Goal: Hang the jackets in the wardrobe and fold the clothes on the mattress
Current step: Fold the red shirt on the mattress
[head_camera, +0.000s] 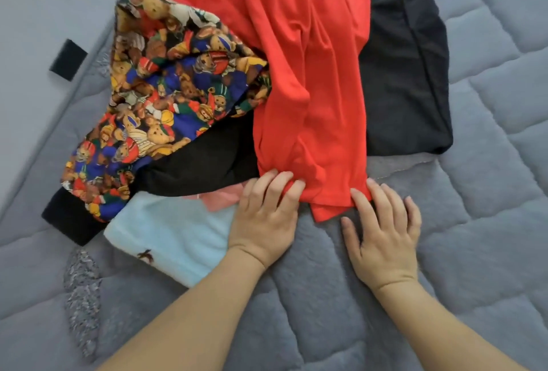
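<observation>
Head view is showing the left hand [264, 216] pinching the red shirt [299, 59] hem at lower middle, while the right hand [382, 237] is lying flat, fingers apart, touching its corner. Pulling could be dragging the bear jacket [166, 97] along, because the shirt is lying over it.

There is a single view, worn on the person's head, and it looks steeply down and forward onto the grey quilted mattress [489, 222], close enough that the mattress fills nearly the whole frame. Both forearms enter from the bottom edge, so the camera sits above and behind them. The wide-angle lens bows the mattress's quilt lines near the frame edges. The mattress's far-left edge runs diagonally across the upper left corner of the frame. With only this one camera, no part of the scene is shared with another view.
</observation>
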